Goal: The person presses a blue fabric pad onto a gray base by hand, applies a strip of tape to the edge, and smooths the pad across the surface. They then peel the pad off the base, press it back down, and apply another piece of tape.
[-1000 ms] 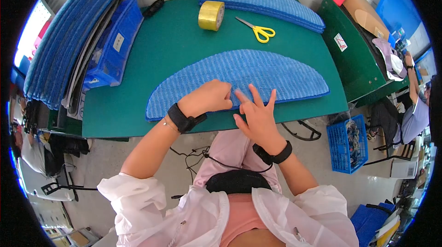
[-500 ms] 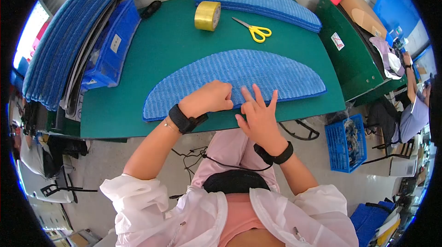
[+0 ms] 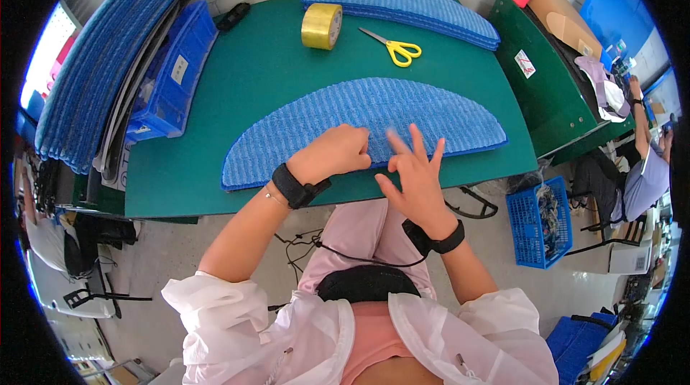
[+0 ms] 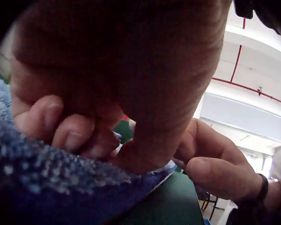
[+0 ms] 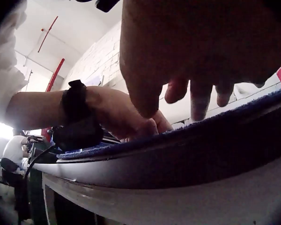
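Note:
A blue striped half-moon mop pad [image 3: 374, 108] lies on the green table, its straight edge toward the person. My left hand [image 3: 334, 151] is at the middle of that near edge, fingers curled, with the thumb and index finger pinching at the edge; in the left wrist view, the curled fingers [image 4: 72, 133] rest against the pile. Just to its right is my right hand [image 3: 417, 180], fingers spread over the pad's edge and the index finger blurred. From the right wrist view, its fingertips [image 5: 199, 110] point down close over the pad.
A roll of yellow tape [image 3: 321, 26], yellow-handled scissors [image 3: 395, 47] and more stacked pads [image 3: 410, 8] lie farther back. Left stand a blue bin [image 3: 172, 69] and a tall pad stack [image 3: 108, 62]. A green cabinet [image 3: 539, 76] borders the right; a blue basket [image 3: 539, 223] sits below.
Both hands have shifted slightly right along the pad's near edge. The right hand's index finger has lifted and moved. The pad keeps its place on the table.

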### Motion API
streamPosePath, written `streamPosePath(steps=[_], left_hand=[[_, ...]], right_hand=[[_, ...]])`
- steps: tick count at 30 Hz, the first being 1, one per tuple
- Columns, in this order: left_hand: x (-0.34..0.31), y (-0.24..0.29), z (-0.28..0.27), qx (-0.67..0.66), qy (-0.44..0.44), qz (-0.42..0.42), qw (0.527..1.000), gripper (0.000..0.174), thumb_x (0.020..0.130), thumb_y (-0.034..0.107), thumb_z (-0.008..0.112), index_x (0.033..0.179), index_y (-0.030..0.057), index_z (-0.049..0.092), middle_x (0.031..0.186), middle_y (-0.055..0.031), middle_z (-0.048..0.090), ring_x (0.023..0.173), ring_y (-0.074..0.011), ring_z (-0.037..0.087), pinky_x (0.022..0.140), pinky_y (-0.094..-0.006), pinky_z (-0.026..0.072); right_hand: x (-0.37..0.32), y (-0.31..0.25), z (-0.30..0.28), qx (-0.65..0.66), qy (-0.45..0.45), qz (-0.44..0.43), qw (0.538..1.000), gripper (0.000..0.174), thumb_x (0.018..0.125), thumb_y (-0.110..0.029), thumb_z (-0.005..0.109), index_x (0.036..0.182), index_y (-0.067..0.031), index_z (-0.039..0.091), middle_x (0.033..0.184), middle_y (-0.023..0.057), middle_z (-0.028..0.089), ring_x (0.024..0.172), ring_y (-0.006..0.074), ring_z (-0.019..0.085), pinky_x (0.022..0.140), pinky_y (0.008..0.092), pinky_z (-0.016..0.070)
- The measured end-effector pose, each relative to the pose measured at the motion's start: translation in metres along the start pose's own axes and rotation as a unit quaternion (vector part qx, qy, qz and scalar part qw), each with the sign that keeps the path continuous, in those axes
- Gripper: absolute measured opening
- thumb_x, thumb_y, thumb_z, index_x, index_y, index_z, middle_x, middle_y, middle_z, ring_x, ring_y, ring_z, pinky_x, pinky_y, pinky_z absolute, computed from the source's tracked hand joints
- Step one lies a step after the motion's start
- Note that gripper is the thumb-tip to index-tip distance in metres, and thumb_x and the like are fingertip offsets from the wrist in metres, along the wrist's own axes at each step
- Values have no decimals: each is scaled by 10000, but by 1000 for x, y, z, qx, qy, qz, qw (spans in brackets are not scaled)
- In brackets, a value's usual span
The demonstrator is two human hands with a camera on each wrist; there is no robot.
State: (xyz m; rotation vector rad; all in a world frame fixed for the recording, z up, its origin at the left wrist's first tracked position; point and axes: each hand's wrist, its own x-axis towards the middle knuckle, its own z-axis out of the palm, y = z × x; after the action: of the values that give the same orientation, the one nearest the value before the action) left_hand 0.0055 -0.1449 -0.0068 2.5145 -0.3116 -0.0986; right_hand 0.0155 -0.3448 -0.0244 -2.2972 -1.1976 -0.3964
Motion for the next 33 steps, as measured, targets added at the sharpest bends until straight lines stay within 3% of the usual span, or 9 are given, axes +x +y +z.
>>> streamPosePath(steps=[6,10,13,16,18,24,28,31,33], left_hand=[[5,4,-1,19,-9,3,1000,163,690,145,591,758,-1,567,682,-198,601,647,-370,592,588,-433,460],[9,11,6,12,43,-12,999,152,695,146,587,744,5,558,684,-190,596,655,-364,586,584,-432,453],[7,12,10,5,45,-10,999,146,702,144,583,744,8,548,690,-185,589,669,-365,582,593,-434,449],[7,13,13,9,45,-18,999,142,707,140,579,750,10,542,700,-182,588,682,-365,581,603,-436,447],[8,13,14,20,42,-33,998,139,709,136,576,755,9,541,706,-182,589,688,-364,582,607,-437,447],[14,17,6,14,23,-11,1000,131,701,124,581,751,9,541,686,-168,590,674,-351,588,588,-432,447],[19,24,21,3,68,-8,998,134,702,127,590,748,12,541,675,-163,587,663,-342,588,580,-426,448],[18,26,22,11,65,-5,998,139,702,131,578,739,1,547,679,-184,593,675,-361,593,605,-446,460],[18,27,21,-1,63,0,998,146,700,131,562,730,-12,552,685,-205,600,689,-382,597,628,-467,471]], right_hand=[[-2,-1,5,-38,-48,-19,998,258,756,-250,659,791,-80,468,1304,134,463,1294,375,303,952,718,112],[-7,2,8,-17,-55,-13,998,261,760,-252,656,805,-79,466,1320,135,450,1295,383,299,959,715,95],[-10,11,10,25,-37,-13,999,268,764,-254,655,820,-78,461,1337,138,435,1300,391,287,967,711,73],[-11,18,4,55,45,21,997,278,769,-258,652,834,-74,453,1344,137,431,1305,389,280,973,707,56],[-11,18,1,1,-9,4,1000,271,773,-263,647,816,-70,463,1325,132,450,1302,379,290,967,712,64],[-9,17,5,-43,-18,-11,999,244,770,-263,646,780,-80,485,1289,129,478,1286,367,317,955,720,77],[-12,21,4,-35,-31,-8,999,225,771,-242,642,795,-84,484,1287,133,480,1284,362,324,964,710,76],[-16,29,3,39,-16,-4,999,218,779,-227,636,817,-89,471,1294,140,474,1287,357,325,973,699,73],[-15,31,-1,72,61,33,995,233,788,-220,630,908,-74,493,1218,108,531,1285,349,334,981,691,68]])
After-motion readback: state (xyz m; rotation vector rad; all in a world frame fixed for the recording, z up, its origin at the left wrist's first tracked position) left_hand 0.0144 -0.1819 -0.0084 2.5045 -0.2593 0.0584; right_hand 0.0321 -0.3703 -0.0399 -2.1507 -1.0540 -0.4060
